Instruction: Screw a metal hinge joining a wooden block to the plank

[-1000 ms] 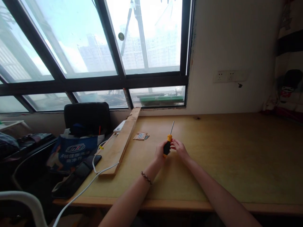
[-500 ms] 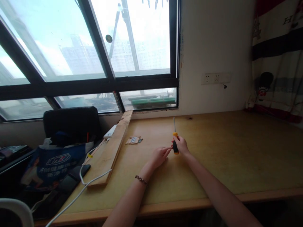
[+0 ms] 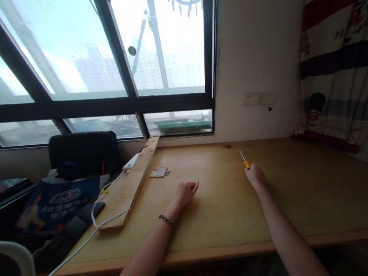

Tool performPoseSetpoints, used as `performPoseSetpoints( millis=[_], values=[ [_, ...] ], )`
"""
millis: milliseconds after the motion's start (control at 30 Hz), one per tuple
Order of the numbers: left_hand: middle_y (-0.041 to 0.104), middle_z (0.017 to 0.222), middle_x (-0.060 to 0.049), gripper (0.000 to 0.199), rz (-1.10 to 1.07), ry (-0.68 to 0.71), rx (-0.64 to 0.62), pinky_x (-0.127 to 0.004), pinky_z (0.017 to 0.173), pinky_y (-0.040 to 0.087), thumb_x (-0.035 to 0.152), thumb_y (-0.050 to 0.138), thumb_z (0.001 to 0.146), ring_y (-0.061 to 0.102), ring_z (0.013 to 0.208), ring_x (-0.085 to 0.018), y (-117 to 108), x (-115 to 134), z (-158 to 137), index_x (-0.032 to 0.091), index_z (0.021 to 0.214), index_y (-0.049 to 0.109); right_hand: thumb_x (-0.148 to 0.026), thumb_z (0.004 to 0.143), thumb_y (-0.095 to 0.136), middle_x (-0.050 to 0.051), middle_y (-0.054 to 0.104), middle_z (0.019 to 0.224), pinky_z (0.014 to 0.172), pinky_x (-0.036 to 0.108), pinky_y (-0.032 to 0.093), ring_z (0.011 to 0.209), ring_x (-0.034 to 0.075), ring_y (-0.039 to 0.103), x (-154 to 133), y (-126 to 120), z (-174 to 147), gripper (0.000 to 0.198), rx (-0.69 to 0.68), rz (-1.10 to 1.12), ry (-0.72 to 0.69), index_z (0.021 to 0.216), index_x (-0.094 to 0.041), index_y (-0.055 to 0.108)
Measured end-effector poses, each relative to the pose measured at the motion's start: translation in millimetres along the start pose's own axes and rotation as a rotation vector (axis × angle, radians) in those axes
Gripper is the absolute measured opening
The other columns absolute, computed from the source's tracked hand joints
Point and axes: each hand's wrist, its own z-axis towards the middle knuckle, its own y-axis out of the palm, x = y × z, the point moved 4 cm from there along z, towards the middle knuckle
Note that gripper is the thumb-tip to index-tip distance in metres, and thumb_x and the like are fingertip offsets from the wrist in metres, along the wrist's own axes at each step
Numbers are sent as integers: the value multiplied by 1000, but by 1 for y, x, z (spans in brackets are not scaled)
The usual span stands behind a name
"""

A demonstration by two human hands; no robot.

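Observation:
Over the right half of the desk, my right hand (image 3: 255, 175) is wrapped round the handle of a screwdriver (image 3: 247, 165). The yellow collar shows above my fist, and the thin metal shaft tilts up and to the left; most of the handle is hidden in my palm. My left hand (image 3: 186, 192) is near the middle of the desk, well apart from the screwdriver. Its fingers are curled in, and I see nothing in them. A braided bracelet (image 3: 166, 221) circles the left wrist. Beyond that hand lies a small wooden piece (image 3: 158, 172) with several metal screws (image 3: 167, 173) beside it.
A long wooden board (image 3: 129, 195) runs along the left side of the desk (image 3: 218, 226), with a white cable (image 3: 109, 220) across it and a white power strip (image 3: 131, 162) beside it. Farther left are a blue bag (image 3: 61, 199) and black chair (image 3: 83, 151). Wall sockets (image 3: 254, 99) sit behind.
My right hand has carried the screwdriver to the right, away from my left hand, and its shaft now leans left. My left hand has shifted slightly left, fingers curling in. The view turned slightly right.

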Motion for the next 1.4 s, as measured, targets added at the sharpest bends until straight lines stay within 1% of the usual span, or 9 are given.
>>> performPoseSetpoints(
  millis=[100,267,433,667,967,1067,1233,1400],
  values=[
    [43,42,-1,54,1,-6,-11,-26,52,15,44,32,86,22,42,-8,0,-1,0,15,42,45,-33,80,48,17,62,92,64,32,45,85,26,62,4,-1,1,31,20,-41,-3,99,-14,64],
    [44,43,-2,55,15,-14,-22,-26,51,15,45,31,86,23,43,-8,1,-2,0,15,44,47,-29,81,48,17,62,93,66,34,47,89,28,61,8,4,4,30,-3,-89,19,101,-15,65],
    [46,44,-3,55,25,-15,-30,-26,52,15,45,30,86,24,44,-8,2,-2,1,14,45,48,-27,83,44,16,61,95,69,33,47,91,27,60,9,8,3,30,7,-126,21,100,-13,65],
    [46,44,-2,55,36,-17,-27,-26,51,16,45,30,87,22,44,-7,2,-1,1,13,45,47,-27,82,45,17,59,98,67,34,48,91,29,59,13,11,4,31,8,-143,31,99,-12,66],
    [47,44,-2,54,31,-6,-6,-25,51,16,45,32,87,24,44,-7,4,-5,-1,14,45,49,-26,83,44,17,57,101,67,36,48,93,30,58,14,11,4,31,12,-140,60,100,-13,66],
    [48,44,-2,54,31,-2,-3,-25,51,16,45,32,87,26,44,-7,5,-6,-1,14,46,49,-29,83,44,18,57,102,69,38,48,96,31,57,14,11,4,32,25,-141,52,101,-13,65],
    [49,45,-2,54,40,6,-7,-25,51,16,44,32,87,25,44,-8,8,-8,-1,14,46,50,-37,82,48,18,57,99,71,40,47,96,32,56,12,12,4,35,-10,-148,69,103,-14,64],
    [49,45,-2,55,50,5,-16,-25,51,16,46,32,87,26,43,-8,11,-9,-1,14,46,51,-38,82,49,17,58,98,72,41,45,97,33,55,11,15,5,36,36,-157,47,105,-15,63]
  ],
)
